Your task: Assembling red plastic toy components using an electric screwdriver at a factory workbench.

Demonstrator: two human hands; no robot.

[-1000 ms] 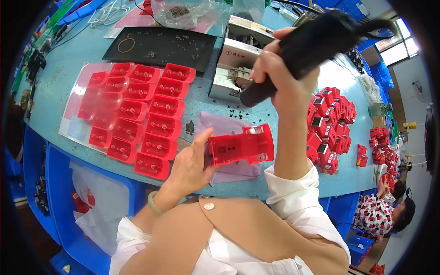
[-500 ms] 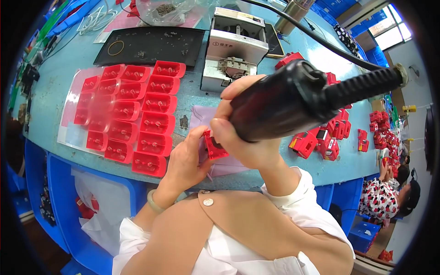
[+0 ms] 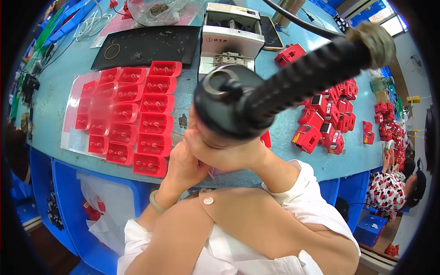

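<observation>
While the two hands met at the bench edge, the head view gave us a crowded stage! Left of the left hand's [image 3: 178, 167] fingers ran rows of red shells [image 3: 154, 123], close by, and beyond them, farther from the fingertips, lay a black mat [image 3: 151, 43]. Straight ahead of the fingers stood a white machine [image 3: 231, 39], its lower part covered by the black tool [image 3: 233, 98]. Out to the right of the fingers, well apart, sat a heap of red assemblies [image 3: 323, 121]. And here was the obstacle: the tool's broad end and the right hand [image 3: 224, 151] blocked nearly all of the red part [image 3: 266, 139], just a sliver peeking out right of the right fingers, its long axis impossible to tell. The tool's long axis ran steeply, cord end up toward the camera, ribbed sleeve [image 3: 311, 75] slanting up and right, the other end down among the fingers, hidden. Right fingers: wrapped firmly around the tool! Left fingers: curled against the right hand, tips covered, grip impossible to tell.
</observation>
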